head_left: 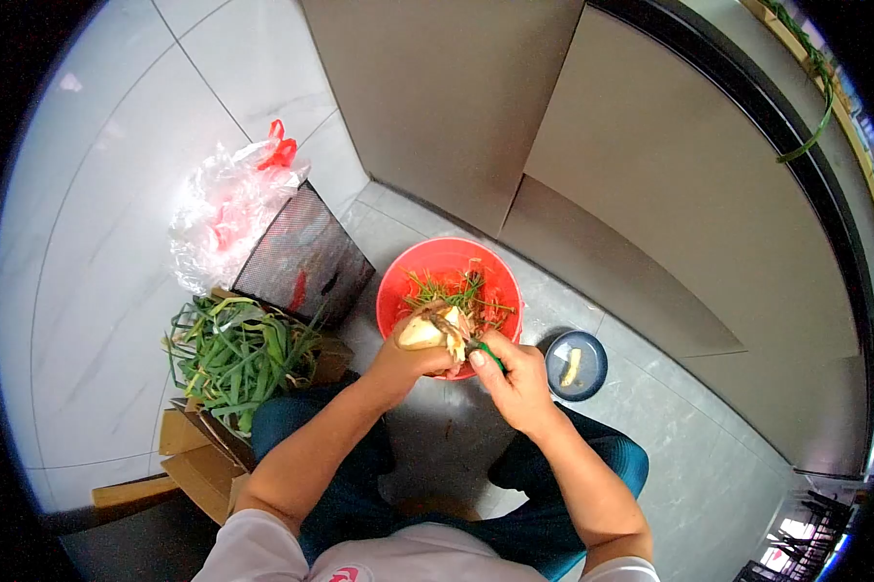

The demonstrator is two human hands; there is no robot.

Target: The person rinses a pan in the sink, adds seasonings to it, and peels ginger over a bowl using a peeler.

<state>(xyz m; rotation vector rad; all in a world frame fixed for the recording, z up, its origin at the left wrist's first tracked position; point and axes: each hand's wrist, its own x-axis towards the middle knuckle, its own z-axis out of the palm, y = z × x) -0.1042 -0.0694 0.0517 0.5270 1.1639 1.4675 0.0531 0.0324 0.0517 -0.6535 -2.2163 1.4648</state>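
Head view: left hand point(405, 361) grasps the knobbly root point(420, 334) over the red bucket point(388, 297) below its fingers, right hand point(517, 380) grips the green-handled tool point(491, 356) just beside, so a skid on uneven skin could nick left fingers; root's pale end points left, long axis roughly crosswise.

Just one cam here, head-worn, pointing forward and pretty steeply down. Super wide lens too, so lines bow and the corners go black. The shirt point(427, 558) sits closest, along the bottom edge; the left hand point(410, 351) and right hand point(517, 383) land mid-frame, overlapping a red bucket point(396, 283), with cabinets point(670, 165) farther off up top.
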